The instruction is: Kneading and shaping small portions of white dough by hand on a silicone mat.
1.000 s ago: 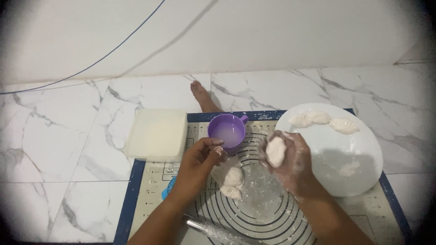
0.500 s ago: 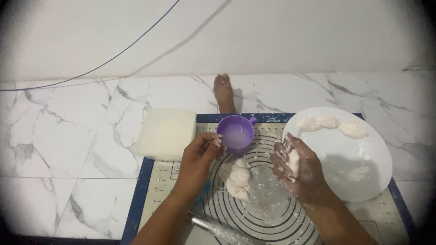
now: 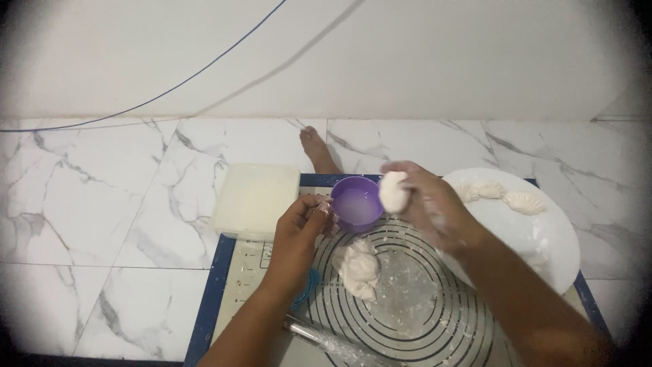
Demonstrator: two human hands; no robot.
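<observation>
My right hand (image 3: 428, 204) holds a small white dough piece (image 3: 393, 191) just above the rim of a purple cup (image 3: 356, 203) with whitish liquid in it. My left hand (image 3: 299, 231) grips the cup's left side with fingertips. Below the cup, a lump of dough (image 3: 358, 267) rests on a baking mat (image 3: 244, 272) with dark rings and a blue border. A white plate (image 3: 543, 238) at the right carries shaped dumplings (image 3: 506, 197).
A pale square plastic lid or box (image 3: 257, 199) lies left of the cup on the marble floor. A metal rolling pin (image 3: 333, 343) lies at the mat's near edge. A bare foot (image 3: 316, 149) shows beyond the mat. A blue object (image 3: 309, 285) peeks from under my left forearm.
My right hand has moved left from in front of the plate, carrying the dough piece up to the purple cup. My left hand stays at the cup.
</observation>
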